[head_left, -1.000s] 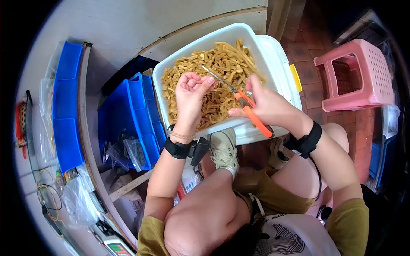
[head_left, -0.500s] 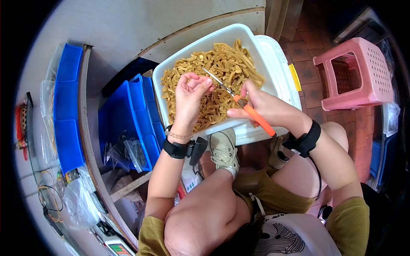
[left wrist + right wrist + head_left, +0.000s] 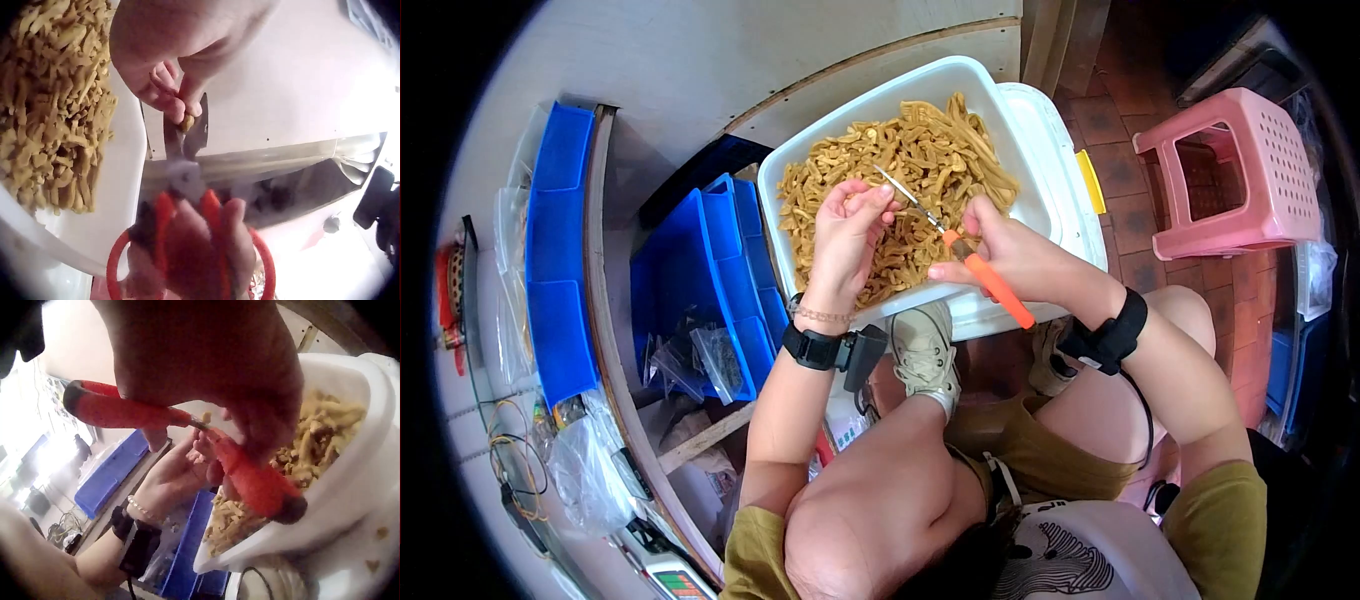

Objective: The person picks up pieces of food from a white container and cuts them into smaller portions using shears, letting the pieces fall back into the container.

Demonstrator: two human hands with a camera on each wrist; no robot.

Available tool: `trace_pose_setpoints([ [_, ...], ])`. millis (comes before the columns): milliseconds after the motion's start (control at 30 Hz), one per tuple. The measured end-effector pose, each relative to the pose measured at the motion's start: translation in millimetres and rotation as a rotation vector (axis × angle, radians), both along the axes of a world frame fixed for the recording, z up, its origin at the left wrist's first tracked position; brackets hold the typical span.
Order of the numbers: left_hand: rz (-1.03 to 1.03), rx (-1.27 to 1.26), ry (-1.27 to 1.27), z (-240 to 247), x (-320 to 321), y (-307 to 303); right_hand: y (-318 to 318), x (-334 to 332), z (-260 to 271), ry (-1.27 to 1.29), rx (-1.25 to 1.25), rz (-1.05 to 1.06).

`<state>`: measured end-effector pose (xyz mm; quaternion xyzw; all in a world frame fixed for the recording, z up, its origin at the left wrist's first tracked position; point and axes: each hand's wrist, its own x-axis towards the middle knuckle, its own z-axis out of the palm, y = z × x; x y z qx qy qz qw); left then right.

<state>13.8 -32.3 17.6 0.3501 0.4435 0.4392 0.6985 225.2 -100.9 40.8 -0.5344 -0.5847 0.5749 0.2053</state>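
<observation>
My right hand (image 3: 1025,255) grips a pair of scissors (image 3: 997,288) with orange handles, fingers through the loops. In the left wrist view the scissor blades (image 3: 200,125) stand apart. Between them sits a small yellow-brown piece (image 3: 187,122), pinched by the thumb and fingertips of my left hand (image 3: 847,240). Both hands are over a white tub (image 3: 1030,205) heaped with yellow-brown strips (image 3: 920,140). Some strips are short, and longer ones lie at the far right of the heap. In the right wrist view the handles (image 3: 256,481) hide most of the blades.
A white lid (image 3: 1070,165) with a yellow clip lies beside and under the tub. Blue bins (image 3: 700,250) stand at its left, near a shelf with more blue trays (image 3: 560,240). A pink stool (image 3: 1250,175) is on the tiled floor at right. A shoe (image 3: 923,355) is close before the tub.
The scissors have turned in my right hand, so their handles now overlap in the head view instead of showing spread. The blade tip has shifted slightly. My left hand stays almost in place.
</observation>
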Motion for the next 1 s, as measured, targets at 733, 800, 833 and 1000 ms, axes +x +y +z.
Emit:
trace_pose_setpoints([
  [733,-0.063,0.194,0.240,2,-15,10,16,30,7,-0.004,0.254,-0.418],
  [800,-0.086,0.235,0.382,4,-9,7,21,38,9,0.002,0.250,-0.445],
  [833,-0.112,0.277,0.527,5,-6,6,22,43,14,0.010,0.195,-0.494],
  [1000,-0.266,0.485,0.711,-14,-3,6,24,55,26,0.080,0.148,-0.623],
])
